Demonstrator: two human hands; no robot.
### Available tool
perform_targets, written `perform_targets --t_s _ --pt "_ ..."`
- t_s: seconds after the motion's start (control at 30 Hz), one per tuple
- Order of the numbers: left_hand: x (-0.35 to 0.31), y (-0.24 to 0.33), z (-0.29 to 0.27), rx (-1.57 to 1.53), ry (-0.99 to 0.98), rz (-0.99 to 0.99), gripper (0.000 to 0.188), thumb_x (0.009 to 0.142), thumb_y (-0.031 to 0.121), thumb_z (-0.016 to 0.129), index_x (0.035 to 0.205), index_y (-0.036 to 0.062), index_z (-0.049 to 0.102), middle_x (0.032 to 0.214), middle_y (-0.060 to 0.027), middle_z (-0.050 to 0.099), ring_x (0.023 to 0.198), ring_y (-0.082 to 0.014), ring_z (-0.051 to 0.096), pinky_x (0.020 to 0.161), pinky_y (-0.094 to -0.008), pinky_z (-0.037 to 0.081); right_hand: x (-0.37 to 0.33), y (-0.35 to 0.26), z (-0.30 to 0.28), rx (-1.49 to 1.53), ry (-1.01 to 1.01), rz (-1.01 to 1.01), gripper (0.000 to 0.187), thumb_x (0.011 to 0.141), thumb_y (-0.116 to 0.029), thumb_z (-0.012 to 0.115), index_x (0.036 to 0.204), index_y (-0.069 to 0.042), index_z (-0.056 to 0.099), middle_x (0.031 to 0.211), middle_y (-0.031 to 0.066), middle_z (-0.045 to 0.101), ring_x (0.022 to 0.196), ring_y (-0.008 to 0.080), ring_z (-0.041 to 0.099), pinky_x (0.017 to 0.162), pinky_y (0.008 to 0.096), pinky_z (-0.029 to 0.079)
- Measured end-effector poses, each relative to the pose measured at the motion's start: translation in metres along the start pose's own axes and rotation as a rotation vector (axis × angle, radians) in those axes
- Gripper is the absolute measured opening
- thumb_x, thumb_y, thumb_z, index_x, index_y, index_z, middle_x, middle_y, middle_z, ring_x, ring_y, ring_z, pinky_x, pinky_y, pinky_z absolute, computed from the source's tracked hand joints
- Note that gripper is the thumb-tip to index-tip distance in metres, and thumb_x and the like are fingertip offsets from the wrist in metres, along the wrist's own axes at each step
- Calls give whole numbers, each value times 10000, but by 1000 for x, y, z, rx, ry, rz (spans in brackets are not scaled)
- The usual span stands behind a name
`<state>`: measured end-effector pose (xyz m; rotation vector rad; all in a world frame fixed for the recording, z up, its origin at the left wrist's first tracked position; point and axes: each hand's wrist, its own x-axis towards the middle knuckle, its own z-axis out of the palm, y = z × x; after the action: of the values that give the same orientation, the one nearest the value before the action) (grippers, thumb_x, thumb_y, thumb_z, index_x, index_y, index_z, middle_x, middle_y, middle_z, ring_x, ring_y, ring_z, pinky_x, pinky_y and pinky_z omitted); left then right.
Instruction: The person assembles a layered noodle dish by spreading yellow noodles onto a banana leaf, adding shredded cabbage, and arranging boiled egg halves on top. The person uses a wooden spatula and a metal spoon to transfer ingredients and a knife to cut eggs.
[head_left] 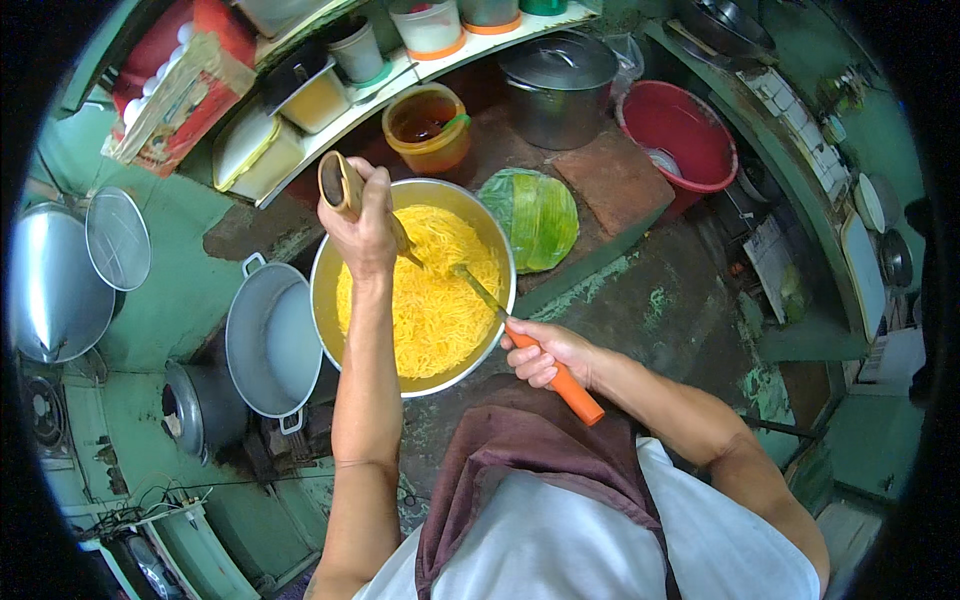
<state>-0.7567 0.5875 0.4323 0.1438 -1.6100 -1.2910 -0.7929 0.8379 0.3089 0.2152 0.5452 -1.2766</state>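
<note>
A large metal bowl [330, 300] full of yellow noodles [430, 300] sits in front of me. My left hand [362, 232] grips a wooden-handled utensil [340, 185] whose lower end goes down into the noodles. My right hand [545, 352] holds an orange-handled utensil [572, 388]; its metal end reaches into the noodles near the bowl's right side.
An empty metal pot [268, 340] stands left of the bowl, a lidded steel pot [556, 88] and a red basin [680, 135] behind. A yellow tub of dark sauce [428, 128] and a green leaf-covered round [535, 215] sit close behind the bowl. Containers line the back shelf.
</note>
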Motion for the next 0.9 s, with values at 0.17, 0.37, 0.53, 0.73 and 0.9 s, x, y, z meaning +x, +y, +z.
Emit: perform_targets --t_s 0.17,0.37,0.53,0.73,0.9 --pt "32 4 48 -95 -59 -7 111 859 91 640 879 35 547 657 -18 504 537 -100 473 495 -237 385 -32 -29 -2 58 -90 -8 326 1000 -425 498 981 -99 494 600 -72 368 418 8 320 340 179 278" --pt "58 16 103 -244 -3 -26 125 849 132 651 826 52 557 650 9 533 550 -69 495 510 -223 398 -82 -79 -25 44 -42 -58 324 993 -424 509 948 -103 516 577 -73 360 398 14 319 316 187 272" --pt "57 34 102 -409 56 104 121 864 128 609 827 30 549 608 -16 522 526 -88 491 492 -244 396 -89 -106 -80 -143 149 -154 337 994 -440 492 930 -110 512 560 -68 365 391 22 318 306 192 259" --pt "25 29 45 -351 99 75 116 870 111 617 861 25 539 680 -20 515 553 -102 490 518 -248 401 -24 -83 -148 -997 916 -311 388 987 -444 466 1001 -59 513 614 32 496 488 176 510 451 355 440" --pt "-25 26 -20 -367 176 6 139 877 83 595 961 28 500 712 -35 478 592 -112 462 556 -276 427 -36 -55 -130 -1571 1194 -569 422 989 -396 446 1083 13 497 906 354 631 859 549 593 778 591 460"
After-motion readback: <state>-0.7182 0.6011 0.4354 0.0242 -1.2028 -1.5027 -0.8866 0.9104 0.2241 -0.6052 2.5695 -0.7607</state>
